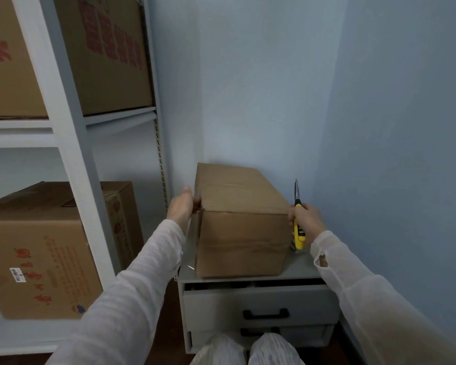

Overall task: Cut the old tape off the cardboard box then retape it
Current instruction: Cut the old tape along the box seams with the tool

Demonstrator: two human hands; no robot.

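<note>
The left hand [181, 206] curled its fingers round the plain brown cardboard box [241, 222] on the grey drawer cabinet [302, 267]; the right hand [307, 219] gripped yellow-handled scissors [298, 237], blades up

No text can be read. Red printed characters on the upper shelf box [111, 46] and the lower shelf box [37, 259] are blurred; the lower box's white barcode sticker [18, 273] is too small.
</note>
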